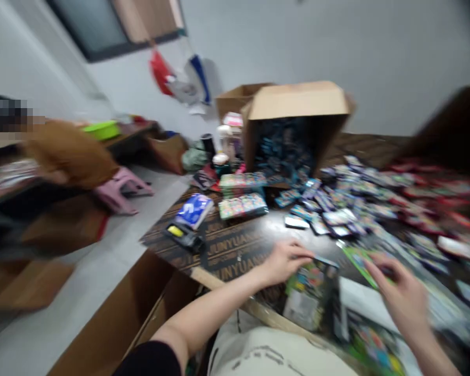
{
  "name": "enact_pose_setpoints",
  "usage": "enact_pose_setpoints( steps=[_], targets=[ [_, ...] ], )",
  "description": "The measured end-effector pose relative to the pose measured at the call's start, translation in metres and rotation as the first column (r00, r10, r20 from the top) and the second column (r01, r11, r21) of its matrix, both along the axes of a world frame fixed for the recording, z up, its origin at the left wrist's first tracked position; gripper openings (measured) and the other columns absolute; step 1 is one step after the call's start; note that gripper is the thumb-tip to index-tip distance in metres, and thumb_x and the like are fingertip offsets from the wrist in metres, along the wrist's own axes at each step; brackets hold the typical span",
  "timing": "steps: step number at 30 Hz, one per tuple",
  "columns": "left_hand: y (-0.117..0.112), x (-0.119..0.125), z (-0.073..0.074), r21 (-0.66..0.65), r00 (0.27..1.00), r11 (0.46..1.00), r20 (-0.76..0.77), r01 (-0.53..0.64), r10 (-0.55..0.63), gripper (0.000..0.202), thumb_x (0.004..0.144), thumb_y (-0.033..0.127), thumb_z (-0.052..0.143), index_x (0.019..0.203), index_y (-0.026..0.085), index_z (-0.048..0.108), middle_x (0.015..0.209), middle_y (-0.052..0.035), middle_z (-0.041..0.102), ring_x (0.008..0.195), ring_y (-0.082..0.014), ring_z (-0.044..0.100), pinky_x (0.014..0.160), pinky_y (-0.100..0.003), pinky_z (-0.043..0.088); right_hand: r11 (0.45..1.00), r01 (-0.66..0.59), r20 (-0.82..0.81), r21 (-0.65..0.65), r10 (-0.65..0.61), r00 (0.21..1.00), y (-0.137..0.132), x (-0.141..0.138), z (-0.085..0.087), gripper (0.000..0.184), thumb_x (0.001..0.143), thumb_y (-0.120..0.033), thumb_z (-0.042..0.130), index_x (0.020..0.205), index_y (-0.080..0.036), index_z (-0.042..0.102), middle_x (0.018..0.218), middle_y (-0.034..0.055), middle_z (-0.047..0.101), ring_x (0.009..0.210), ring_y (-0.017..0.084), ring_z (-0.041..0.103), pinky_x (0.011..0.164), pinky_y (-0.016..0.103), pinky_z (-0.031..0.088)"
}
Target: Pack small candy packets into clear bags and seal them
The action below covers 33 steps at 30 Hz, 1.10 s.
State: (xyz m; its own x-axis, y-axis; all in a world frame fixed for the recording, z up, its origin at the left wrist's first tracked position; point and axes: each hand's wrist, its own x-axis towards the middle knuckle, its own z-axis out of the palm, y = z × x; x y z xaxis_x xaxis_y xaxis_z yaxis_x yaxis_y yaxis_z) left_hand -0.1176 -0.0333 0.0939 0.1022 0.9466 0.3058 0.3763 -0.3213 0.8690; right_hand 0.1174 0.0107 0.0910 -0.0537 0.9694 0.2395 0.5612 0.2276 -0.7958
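Bag: located at the near edge of the table, in front of the torso. Left hand: thumb and fingertips together, clamped on the top edge of the bag. Whether the bag's lower end bears on the table cannot be told.

Green packet: located right of the bag, above the table. Right hand: thumb and fingers closed on the packet's right end; blur hides the exact finger placement.

Carton: open side facing the person, blue packets inside. Loose packets lie in a heap right of the carton. 2 packs, 1 behind the other, lie left of the heap. A blue pouch lies farther left, just beside a black tool.
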Motion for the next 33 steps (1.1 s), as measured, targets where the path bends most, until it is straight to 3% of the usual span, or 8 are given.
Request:
enact_pose_setpoints(
  steps=[3,8,14,22,27,29,31,33],
  targets=[
    [0.002,0.001,0.006,-0.051,0.999,0.999,0.04,-0.002,0.004,0.009,0.074,0.018,0.064,0.08,0.019,0.071,0.076,-0.0046,0.065,0.07,-0.0157,0.06,0.065,-0.027,0.048,0.999,-0.037,-0.335,-0.036,0.023,0.942,0.007,-0.013,0.029,0.02,0.074,-0.041,0.059,0.071,-0.022,0.055,0.099,0.01,0.062,0.095,0.025,0.057,0.079,0.038,0.043],
    [0.004,0.007,0.009,-0.078,0.994,0.996,0.102,-0.033,0.04,0.005,0.073,0.019,0.063,0.074,0.017,0.068,0.078,-0.005,0.067,0.075,-0.0166,0.062,0.066,-0.027,0.049,0.934,-0.312,-0.464,-0.177,0.2,0.863,0.007,-0.046,0.054,0.021,0.073,-0.037,0.063,0.068,-0.018,0.056,0.102,0.0068,0.062,0.094,0.02,0.057,0.077,0.03,0.042],
    [0.0,0.006,0.007,-0.189,0.98,0.982,0.19,-0.022,0.059,0.008,0.07,0.02,0.064,0.074,0.014,0.065,0.079,-0.0054,0.067,0.072,-0.0163,0.063,0.065,-0.027,0.051,0.826,-0.426,-0.482,-0.368,0.223,0.848,-0.007,-0.063,0.042,0.028,0.067,-0.041,0.067,0.065,-0.015,0.056,0.103,0.0077,0.061,0.081,0.017,0.059,0.064,0.026,0.042],
    [0.001,0.021,0.012,-0.088,0.982,0.981,0.065,-0.173,0.179,0.02,0.063,0.028,0.07,0.062,0.015,0.054,0.068,-0.0017,0.059,0.065,-0.0138,0.056,0.059,-0.023,0.043,0.835,-0.437,-0.501,-0.334,0.235,0.833,0.0,-0.063,0.027,0.022,0.067,-0.034,0.067,0.062,-0.015,0.057,0.077,0.0038,0.063,0.073,0.015,0.058,0.065,0.026,0.041],
    [0.004,0.017,-0.002,-0.262,0.936,0.964,0.326,-0.049,0.136,0.025,0.06,0.028,0.073,0.077,0.018,0.058,0.07,0.0009,0.059,0.065,-0.0132,0.057,0.064,-0.024,0.044,0.859,-0.348,-0.638,-0.375,0.033,0.769,-0.012,-0.076,0.018,0.026,0.062,-0.029,0.068,0.073,-0.02,0.047,0.052,-0.0083,0.05,0.046,0.007,0.043,0.047,0.019,0.033],
    [0.003,0.015,-0.018,-0.421,0.817,0.859,0.577,0.293,0.004,0.041,0.057,0.033,0.074,0.093,0.021,0.057,0.076,-0.0004,0.063,0.068,-0.0159,0.06,0.066,-0.028,0.046,0.831,-0.386,-0.698,-0.4,-0.003,0.717,-0.016,-0.081,0.019,0.028,0.065,-0.028,0.066,0.082,-0.022,0.044,0.054,-0.009,0.052,0.045,0.008,0.045,0.046,0.018,0.034],
    [-0.002,0.015,-0.032,-0.445,0.632,0.609,0.765,0.657,-0.123,0.053,0.053,0.041,0.073,0.1,0.019,0.058,0.083,-0.0051,0.066,0.074,-0.0219,0.063,0.07,-0.034,0.047,0.796,-0.455,-0.712,-0.399,0.043,0.701,-0.013,-0.079,0.023,0.025,0.071,-0.033,0.06,0.087,-0.022,0.045,0.062,-0.0051,0.058,0.053,0.01,0.052,0.051,0.02,0.04],
    [-0.009,0.017,-0.036,-0.407,0.523,0.411,0.823,0.816,-0.221,0.062,0.047,0.048,0.074,0.098,0.015,0.061,0.087,-0.0099,0.067,0.083,-0.0285,0.062,0.075,-0.038,0.046,0.831,-0.424,-0.621,-0.36,0.125,0.774,-0.003,-0.061,0.025,0.025,0.076,-0.04,0.054,0.092,-0.022,0.048,0.079,0.0015,0.063,0.071,0.015,0.059,0.063,0.027,0.045]
  ],
)
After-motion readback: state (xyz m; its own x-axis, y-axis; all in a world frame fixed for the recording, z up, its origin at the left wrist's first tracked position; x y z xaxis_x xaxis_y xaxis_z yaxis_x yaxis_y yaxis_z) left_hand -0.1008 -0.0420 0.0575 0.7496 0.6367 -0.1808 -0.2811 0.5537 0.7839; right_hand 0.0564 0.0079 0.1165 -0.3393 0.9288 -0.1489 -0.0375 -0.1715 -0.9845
